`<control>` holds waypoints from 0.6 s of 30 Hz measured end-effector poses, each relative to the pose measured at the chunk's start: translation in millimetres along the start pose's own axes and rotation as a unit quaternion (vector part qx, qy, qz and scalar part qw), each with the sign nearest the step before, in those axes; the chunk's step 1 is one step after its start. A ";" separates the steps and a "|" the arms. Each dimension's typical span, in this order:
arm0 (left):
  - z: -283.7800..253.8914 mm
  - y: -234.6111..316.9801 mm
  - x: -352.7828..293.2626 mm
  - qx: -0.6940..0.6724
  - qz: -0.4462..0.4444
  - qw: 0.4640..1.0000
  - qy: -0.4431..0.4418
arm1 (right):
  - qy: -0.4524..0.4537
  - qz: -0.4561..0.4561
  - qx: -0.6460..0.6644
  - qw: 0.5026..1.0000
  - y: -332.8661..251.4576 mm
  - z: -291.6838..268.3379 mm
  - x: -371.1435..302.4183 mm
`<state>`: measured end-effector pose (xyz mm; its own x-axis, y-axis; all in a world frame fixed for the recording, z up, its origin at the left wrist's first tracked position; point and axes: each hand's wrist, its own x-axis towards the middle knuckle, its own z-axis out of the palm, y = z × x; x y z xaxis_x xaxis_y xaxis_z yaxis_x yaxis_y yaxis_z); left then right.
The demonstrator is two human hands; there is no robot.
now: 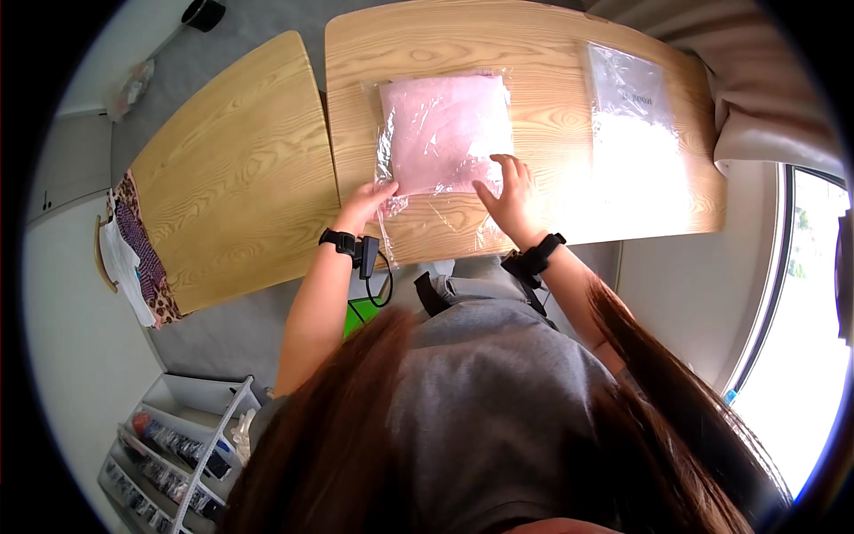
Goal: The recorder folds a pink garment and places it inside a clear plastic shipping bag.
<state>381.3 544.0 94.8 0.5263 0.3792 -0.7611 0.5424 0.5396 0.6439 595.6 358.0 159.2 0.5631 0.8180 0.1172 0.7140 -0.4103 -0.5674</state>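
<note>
Head view. One clear bag (442, 142) holding one folded pink cloth (449, 129) lies flat on the table (534, 44), near its front edge. The bag's open end trails toward the person, past the cloth.

Left hand (366, 203): at the front left corner of the bag, fingers on the film. Whether they pinch the film or only press on it cannot be told.

Right hand (509, 191): flat on the bag at the front right corner of the cloth, fingers spread, grasping nothing.

Handling, as a judgement: the bag and cloth look light, soft and limp. The film is likely slippery and will crease and sag if lifted at one point. Take hold at both front corners, or support it from below with flat hands. Nothing here appears fragile.

Count:
- Tables: two, the second table (231, 160) just left of the first.
- Bags: two; a second bag (636, 133) lies right of the pink one, well apart, partly lost in glare.
- Wrist bands: two, one per wrist.
- Patterned fabric (142, 254): one pile, at the far left edge of the second table.
</note>
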 end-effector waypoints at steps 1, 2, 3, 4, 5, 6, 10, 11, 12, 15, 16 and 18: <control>3.4 -0.6 -2.4 0.003 -0.009 1.000 -0.006 | 0.009 0.000 -0.024 1.000 -2.7 5.0 -2.2; 7.1 2.3 -5.5 0.007 -0.016 1.000 -0.011 | 0.021 0.069 -0.029 0.997 5.9 17.9 -3.3; 4.1 -2.6 -4.2 0.005 -0.017 1.000 -0.008 | 0.049 0.103 -0.033 0.993 13.1 30.0 1.0; 2.4 -7.2 -1.9 -0.001 0.011 1.000 -0.013 | 0.025 0.177 -0.004 0.984 23.0 37.8 3.0; -2.4 -14.1 0.9 -0.006 0.036 0.999 -0.017 | -0.002 0.250 0.025 0.968 30.6 44.6 4.7; -5.0 -16.4 3.1 -0.006 0.039 0.999 -0.014 | -0.032 0.281 0.099 0.954 46.5 48.1 4.1; -11.9 -16.2 -0.8 0.047 -0.015 0.999 0.000 | -0.086 0.235 0.122 0.960 97.4 42.7 -14.7; -13.9 -17.3 -2.7 0.047 -0.016 0.999 -0.002 | -0.107 0.242 0.075 0.962 96.6 29.5 -17.3; -15.9 -19.6 -6.3 0.087 0.037 0.995 0.042 | -0.100 0.207 0.056 0.972 108.0 28.1 -24.9; -26.4 -25.5 -25.8 0.373 0.345 0.831 0.227 | -0.063 0.086 -0.028 0.994 103.2 6.9 -42.0; -21.0 -15.5 -34.2 0.496 0.397 0.738 0.227 | -0.030 0.003 -0.097 0.995 100.3 -2.5 -48.2; -18.1 -9.1 -43.1 0.606 0.437 0.624 0.227 | -0.077 -0.098 -0.149 0.981 99.6 -6.7 -51.8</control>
<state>341.8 536.4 120.3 0.8779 0.4529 0.1556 0.4198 -0.8841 0.2052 640.3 272.0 102.2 0.3494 0.9349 0.0621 0.9053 -0.3198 -0.2794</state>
